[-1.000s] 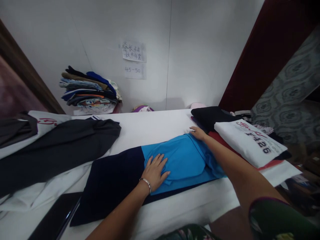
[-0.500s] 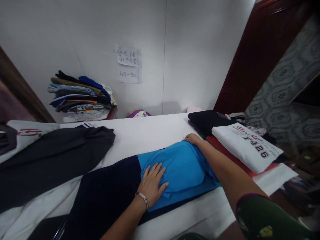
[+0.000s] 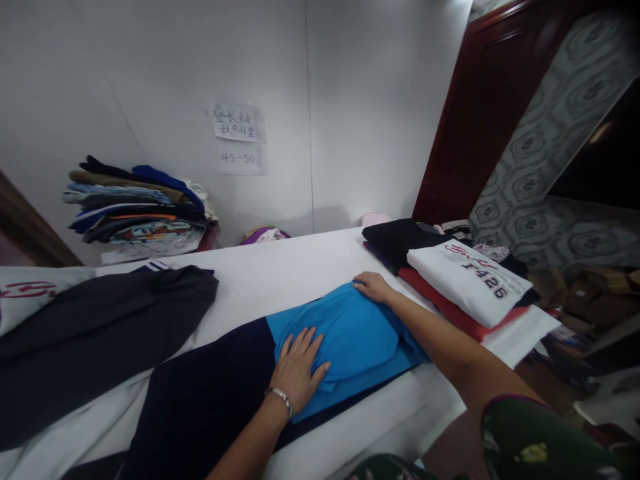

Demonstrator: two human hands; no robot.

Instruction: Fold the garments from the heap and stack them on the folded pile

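Note:
A bright blue garment (image 3: pixel 360 340), folded over on itself, lies with dark navy fabric (image 3: pixel 200 387) on the white table (image 3: pixel 280 267). My left hand (image 3: pixel 300 370), a bracelet at its wrist, rests flat on the left part of the blue cloth, fingers spread. At the far right corner of that cloth, my right hand (image 3: pixel 374 287) has its fingers curled on the edge. Its fingertips are partly hidden, and the right forearm covers some of the garment's right side.
Dark grey clothing (image 3: pixel 110 327) lies to the left. A pile of folded clothes (image 3: pixel 140 207) stands at the back left. On the right, a white printed garment (image 3: pixel 470 280) tops red cloth (image 3: pixel 435 303), near a black folded garment (image 3: pixel 400 237). Paper notes (image 3: pixel 240 137) hang on the wall.
The camera view has turned slightly right, so the scene sits farther left. Both hands stay at about the same places on the blue garment.

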